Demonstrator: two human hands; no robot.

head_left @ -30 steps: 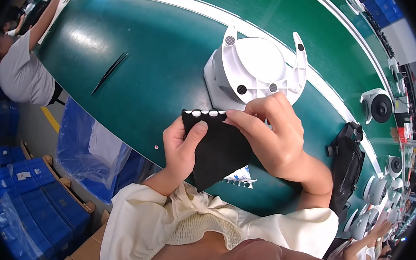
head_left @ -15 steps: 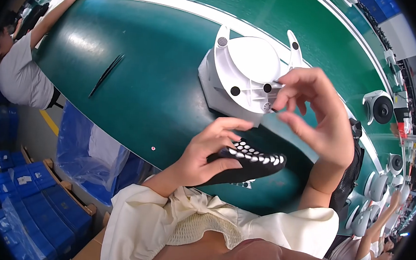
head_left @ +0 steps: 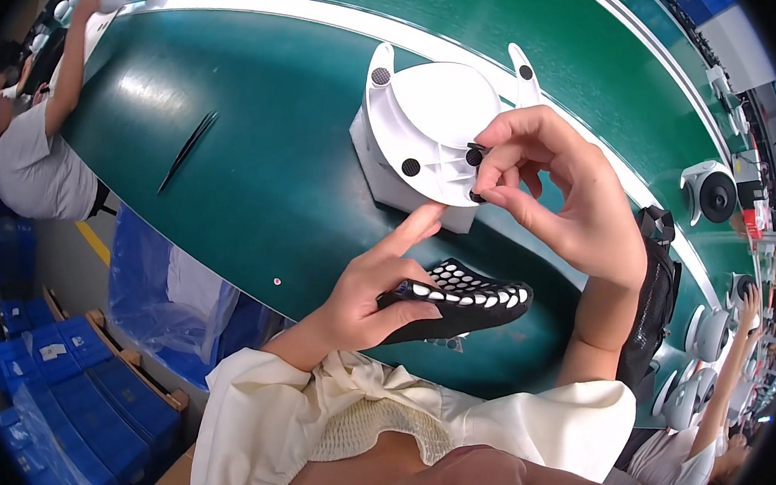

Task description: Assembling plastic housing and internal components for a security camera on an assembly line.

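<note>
A white plastic base [head_left: 444, 106] with two upright prongs lies on a white block [head_left: 377, 171], and black round pads [head_left: 411, 167] sit on it. My left hand [head_left: 361, 300] is closed on a bent black sheet [head_left: 464, 320] with rows of white round spots; its index finger stretches out to the near edge of the base. At the base's right side, my right hand [head_left: 579, 194] has thumb and finger pinched together on a small black round pad [head_left: 477, 196]. Another dark bit shows by its index fingertip, too small to make out.
Black tweezers [head_left: 187, 152] lie on the green table [head_left: 268, 142] to the left, and a small pinkish dot [head_left: 277, 281] lies near its edge. A black bag [head_left: 649, 309] is beside my right arm. A green conveyor [head_left: 568, 38] runs behind. Co-workers sit at both sides.
My right hand has closed its thumb and finger on the small pad at the base's near right edge. My left index finger has reached out to the base.
</note>
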